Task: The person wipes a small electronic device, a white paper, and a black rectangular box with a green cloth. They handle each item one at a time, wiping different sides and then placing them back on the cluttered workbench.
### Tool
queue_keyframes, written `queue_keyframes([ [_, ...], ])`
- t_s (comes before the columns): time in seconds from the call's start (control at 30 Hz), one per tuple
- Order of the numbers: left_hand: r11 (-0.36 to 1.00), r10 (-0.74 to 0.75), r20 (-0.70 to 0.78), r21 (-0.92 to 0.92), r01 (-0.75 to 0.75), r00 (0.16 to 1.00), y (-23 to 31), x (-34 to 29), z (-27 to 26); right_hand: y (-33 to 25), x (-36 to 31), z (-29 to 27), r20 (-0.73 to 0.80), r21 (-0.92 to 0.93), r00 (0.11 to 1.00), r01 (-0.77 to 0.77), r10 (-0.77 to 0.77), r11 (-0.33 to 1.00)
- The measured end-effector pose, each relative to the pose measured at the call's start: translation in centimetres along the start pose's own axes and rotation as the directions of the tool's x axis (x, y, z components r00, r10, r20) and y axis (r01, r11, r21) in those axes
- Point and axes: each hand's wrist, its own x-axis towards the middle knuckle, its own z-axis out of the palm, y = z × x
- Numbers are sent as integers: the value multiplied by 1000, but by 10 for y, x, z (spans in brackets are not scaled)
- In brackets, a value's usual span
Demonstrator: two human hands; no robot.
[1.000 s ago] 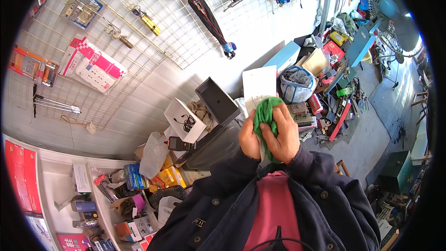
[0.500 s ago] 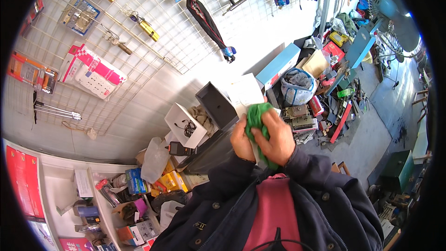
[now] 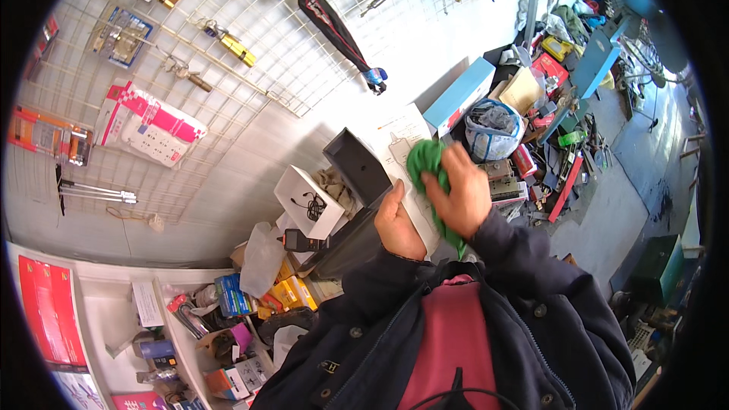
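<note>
A bunched green cloth (image 3: 427, 163) is in my right hand (image 3: 463, 191), whose fingers curl round it; its tail hangs down toward my jacket. My left hand (image 3: 399, 229) is just to the left, apart from the cloth. Its thumb points up, and the other fingers curl out of sight, so whatever they hold is hidden. Behind and below both hands lies a long white surface with line drawings (image 3: 396, 143), partly covered by the cloth. Whether it is a sheet or a carton I cannot tell.
Left of my hands are a dark open box (image 3: 355, 167) and a white box with a black cable (image 3: 307, 203). A blue-and-white bag (image 3: 492, 130) and a long light-blue box (image 3: 459, 91) stand to the right. Locks hang on a wire grid (image 3: 250, 95). Goods fill white shelves (image 3: 114, 296).
My left hand has come off the green cloth and dropped slightly. My right hand keeps the cloth and has moved up and right. More of the white printed surface shows.
</note>
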Motion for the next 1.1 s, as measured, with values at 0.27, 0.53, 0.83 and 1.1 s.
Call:
queue_keyframes([
  [0.27,998,-29,119,54,23,992,12,3,2,-10,-21,-7,50,86,999,4,-8,996],
  [0.53,980,-102,37,176,94,994,-2,0,-13,9,18,-31,-151,-31,985,-90,84,995],
  [0.83,985,-79,231,171,39,970,-5,-15,-9,-31,0,-18,-14,117,1000,-7,9,993],
  [1.1,984,34,323,153,-87,946,18,5,-11,-18,-32,5,210,154,974,57,-89,986],
])
